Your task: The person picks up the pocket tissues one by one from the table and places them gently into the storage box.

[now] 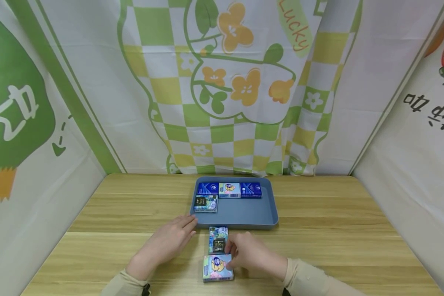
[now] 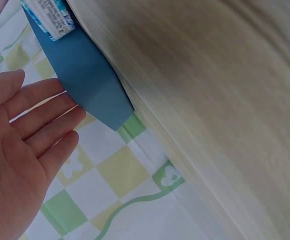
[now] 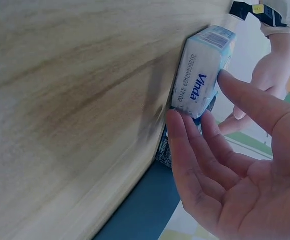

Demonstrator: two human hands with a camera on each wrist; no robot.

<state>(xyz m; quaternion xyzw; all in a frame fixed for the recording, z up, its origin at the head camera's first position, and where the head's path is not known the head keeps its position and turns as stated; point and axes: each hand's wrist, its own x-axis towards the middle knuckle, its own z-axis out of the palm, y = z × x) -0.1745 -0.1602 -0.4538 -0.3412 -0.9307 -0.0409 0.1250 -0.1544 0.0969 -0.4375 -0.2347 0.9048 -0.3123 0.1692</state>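
Note:
My left hand (image 1: 172,238) touches the left front corner of the blue-grey tray (image 1: 244,211) with straight fingertips. In the left wrist view its extended fingers (image 2: 50,115) meet the tray wall. My right hand (image 1: 249,250) pinches a light-blue cartoon tissue pack (image 1: 217,273) at its right end, thumb on the near side and fingers on the far side. The right wrist view shows this pack's white "Vinda" side (image 3: 197,82) between thumb and fingertips. Directly beyond it lies a blue floral tissue pack (image 1: 217,238) with a black label, close to the tray's front edge.
Inside the tray, a dark-blue pack (image 1: 208,188), a cartoon pack (image 1: 229,189) and another dark-blue pack (image 1: 250,190) line the back. A floral pack (image 1: 206,204) sits in front at left. The wooden table (image 1: 318,246) meets a patterned curtain (image 1: 222,135) behind.

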